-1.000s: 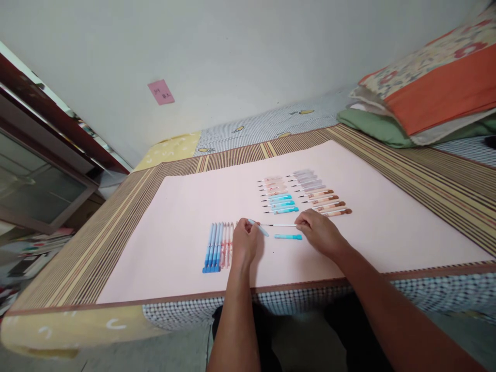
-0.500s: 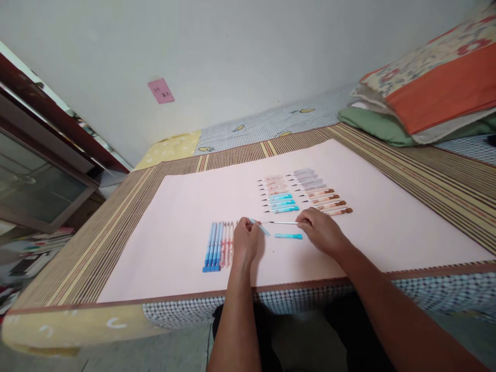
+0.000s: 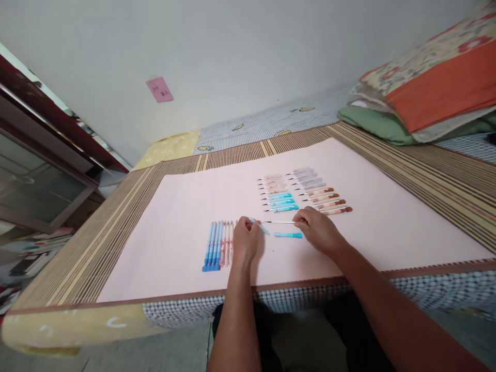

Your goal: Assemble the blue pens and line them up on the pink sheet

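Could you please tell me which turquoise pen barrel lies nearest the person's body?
The lone turquoise barrel, lying on the pink sheet beside the right hand; the other three turquoise barrels are grouped together farther away.

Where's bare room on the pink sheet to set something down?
Left of the blue pens, out to the striped mat; right of the brown pens, same border. Crowded: between left hand and right hand, around the turquoise tube.

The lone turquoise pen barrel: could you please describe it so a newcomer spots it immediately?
On the large pale pink sheet, find the right hand holding a slim white refill. Just below it in view lies the turquoise barrel, alone, unlike the grouped turquoise pens beyond with dark tips.
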`<state>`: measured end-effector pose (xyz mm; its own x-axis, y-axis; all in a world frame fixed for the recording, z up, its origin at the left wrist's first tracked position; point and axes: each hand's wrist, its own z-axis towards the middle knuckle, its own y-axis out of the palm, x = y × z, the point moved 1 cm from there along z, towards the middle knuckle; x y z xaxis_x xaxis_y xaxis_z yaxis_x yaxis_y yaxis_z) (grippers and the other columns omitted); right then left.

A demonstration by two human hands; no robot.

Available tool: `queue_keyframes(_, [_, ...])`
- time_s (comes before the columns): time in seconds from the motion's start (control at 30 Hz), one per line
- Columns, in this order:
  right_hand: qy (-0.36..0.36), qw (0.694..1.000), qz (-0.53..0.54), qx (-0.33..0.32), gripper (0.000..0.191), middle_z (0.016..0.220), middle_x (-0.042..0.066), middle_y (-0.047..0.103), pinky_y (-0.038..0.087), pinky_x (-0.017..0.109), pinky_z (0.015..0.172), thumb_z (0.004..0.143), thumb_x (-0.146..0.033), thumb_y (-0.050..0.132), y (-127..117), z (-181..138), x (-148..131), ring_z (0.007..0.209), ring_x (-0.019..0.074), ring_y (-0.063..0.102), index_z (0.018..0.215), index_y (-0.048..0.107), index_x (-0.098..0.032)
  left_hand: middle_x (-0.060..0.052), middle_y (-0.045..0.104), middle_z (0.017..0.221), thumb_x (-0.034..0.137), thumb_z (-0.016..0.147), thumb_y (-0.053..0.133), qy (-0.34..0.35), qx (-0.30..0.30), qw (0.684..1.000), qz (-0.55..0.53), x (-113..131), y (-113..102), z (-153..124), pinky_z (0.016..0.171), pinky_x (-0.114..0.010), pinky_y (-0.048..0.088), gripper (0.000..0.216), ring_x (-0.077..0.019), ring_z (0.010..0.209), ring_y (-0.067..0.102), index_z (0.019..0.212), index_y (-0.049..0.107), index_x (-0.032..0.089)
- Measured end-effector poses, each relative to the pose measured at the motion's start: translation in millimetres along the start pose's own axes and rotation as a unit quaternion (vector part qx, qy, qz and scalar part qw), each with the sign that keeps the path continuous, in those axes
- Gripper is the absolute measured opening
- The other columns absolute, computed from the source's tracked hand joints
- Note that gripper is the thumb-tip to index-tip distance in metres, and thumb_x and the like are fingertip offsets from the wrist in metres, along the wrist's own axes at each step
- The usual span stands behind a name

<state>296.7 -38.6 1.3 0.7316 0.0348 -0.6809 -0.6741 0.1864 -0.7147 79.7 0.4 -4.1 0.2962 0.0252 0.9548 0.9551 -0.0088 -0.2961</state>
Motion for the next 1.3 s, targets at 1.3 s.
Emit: queue_keyframes(1.3, [0.002, 0.989, 0.142, 0.041, 0.013, 0.078, 0.004, 0.066, 0.043, 0.033, 0.066, 0.078, -0.03, 0.057, 6, 5, 2, 0.073, 0.0207, 0.059, 0.079, 0.067, -0.021, -0.01, 0.074, 0.082, 0.026, 0.077, 0.071, -0.105, 0.056, 0.935, -0.334, 10, -3, 1, 0.055, -0.023, 0.05, 0.018, -0.0169, 0.067, 0.069, 0.079, 0.058, 0.014])
